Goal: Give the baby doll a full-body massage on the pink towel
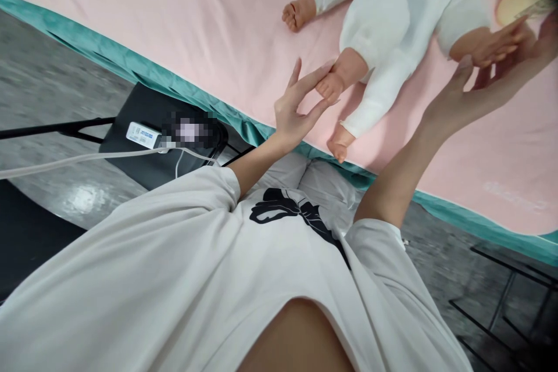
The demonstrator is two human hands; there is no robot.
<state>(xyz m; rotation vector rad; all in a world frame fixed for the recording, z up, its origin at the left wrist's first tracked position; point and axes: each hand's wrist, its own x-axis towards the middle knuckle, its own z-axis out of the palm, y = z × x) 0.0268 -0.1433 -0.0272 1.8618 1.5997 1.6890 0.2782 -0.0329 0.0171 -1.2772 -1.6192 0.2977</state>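
Observation:
A baby doll (392, 17) in a white long-sleeved suit lies on the pink cloth (196, 23), its head out of view past the top edge. My left hand (300, 99) holds one small doll hand or foot between thumb and fingers, near the middle. At the right, my right hand (488, 75) has its thumb and fingers around the end of another doll limb (475, 46). Two more bare limb ends show, one at the upper left of the doll and one near the cloth's front edge.
A teal cover (87, 49) edges the pink surface. Below left, a black chair (139, 110) bears a white labelled box (143, 135) and a white cable. A pale yellow object (525, 0) lies upper right. Black metal legs (501, 296) stand lower right.

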